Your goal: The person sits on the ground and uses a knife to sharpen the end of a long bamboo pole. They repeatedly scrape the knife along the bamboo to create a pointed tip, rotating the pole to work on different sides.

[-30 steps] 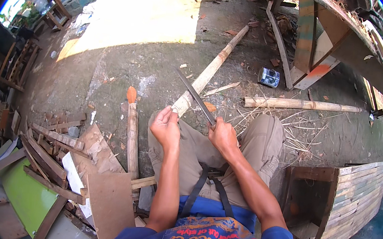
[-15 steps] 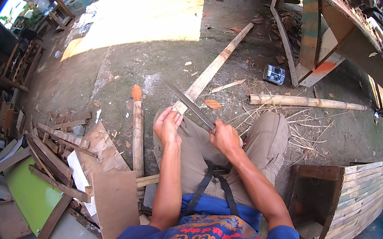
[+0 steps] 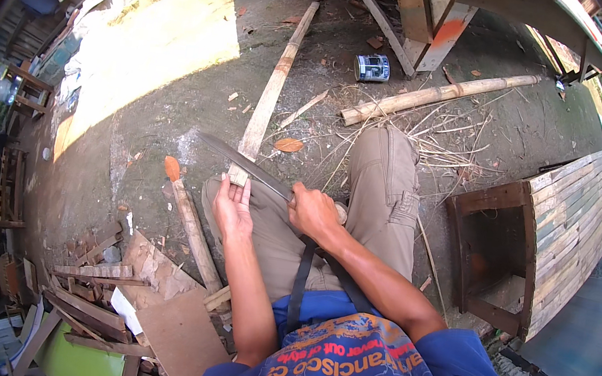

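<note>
My right hand (image 3: 315,214) is closed around the handle of a long knife (image 3: 244,162). Its dark blade reaches up and left across my lap. My left hand (image 3: 232,208) sits just below the blade with its fingers pinched on the near end of a pale wood strip (image 3: 240,175). That end lines up with a long plank (image 3: 274,87) lying on the dirt beyond my knees. Both hands are over my thighs, in tan trousers, and I am seated. How far the strip runs under the blade is hidden.
A bamboo pole (image 3: 432,95) and a tin can (image 3: 372,67) lie on the dirt ahead. An open slatted wooden crate (image 3: 535,239) stands to my right. A stick with an orange tip (image 3: 188,219) and a pile of scrap boards (image 3: 108,292) lie at my left.
The knife blade has swung from steep to flatter, its tip moving left. Both hands stay together over my lap, and the view has tilted slightly.
</note>
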Tool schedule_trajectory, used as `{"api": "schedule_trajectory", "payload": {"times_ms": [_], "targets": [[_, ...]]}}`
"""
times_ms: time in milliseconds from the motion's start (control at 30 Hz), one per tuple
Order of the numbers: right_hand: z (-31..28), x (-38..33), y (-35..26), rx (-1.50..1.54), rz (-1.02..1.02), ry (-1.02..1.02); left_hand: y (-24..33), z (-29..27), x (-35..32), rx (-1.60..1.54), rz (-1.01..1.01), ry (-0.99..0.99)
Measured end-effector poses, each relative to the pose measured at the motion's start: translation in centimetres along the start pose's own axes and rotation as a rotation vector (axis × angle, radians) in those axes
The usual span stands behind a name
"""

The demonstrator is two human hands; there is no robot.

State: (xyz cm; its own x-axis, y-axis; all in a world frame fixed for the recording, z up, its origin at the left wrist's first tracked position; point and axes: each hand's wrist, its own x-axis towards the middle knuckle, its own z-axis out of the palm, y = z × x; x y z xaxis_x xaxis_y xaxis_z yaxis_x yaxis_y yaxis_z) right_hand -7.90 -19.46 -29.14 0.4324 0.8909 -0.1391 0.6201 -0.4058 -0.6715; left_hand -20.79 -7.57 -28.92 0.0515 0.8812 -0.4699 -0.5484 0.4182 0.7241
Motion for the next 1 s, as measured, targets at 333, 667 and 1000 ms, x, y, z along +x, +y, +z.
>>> {"api": "schedule_trajectory", "payload": {"times_ms": [333, 667, 1000], "targets": [[-0.3, -0.2, -0.4, -0.005, -0.048, -0.025, 0.2, 1.4, -1.7, 0.3, 0.141, 0.072], [0.8, -0.3, 0.4, 0.002, -0.142, -0.023, 0.0, 0.4, -1.7, 0.351, 0.204, 0.123], [0.5, 0.6, 1.7, -0.079, -0.111, -0.054, -0.3, 0.4, -2.3, 0.278, 0.15, 0.111]]}}
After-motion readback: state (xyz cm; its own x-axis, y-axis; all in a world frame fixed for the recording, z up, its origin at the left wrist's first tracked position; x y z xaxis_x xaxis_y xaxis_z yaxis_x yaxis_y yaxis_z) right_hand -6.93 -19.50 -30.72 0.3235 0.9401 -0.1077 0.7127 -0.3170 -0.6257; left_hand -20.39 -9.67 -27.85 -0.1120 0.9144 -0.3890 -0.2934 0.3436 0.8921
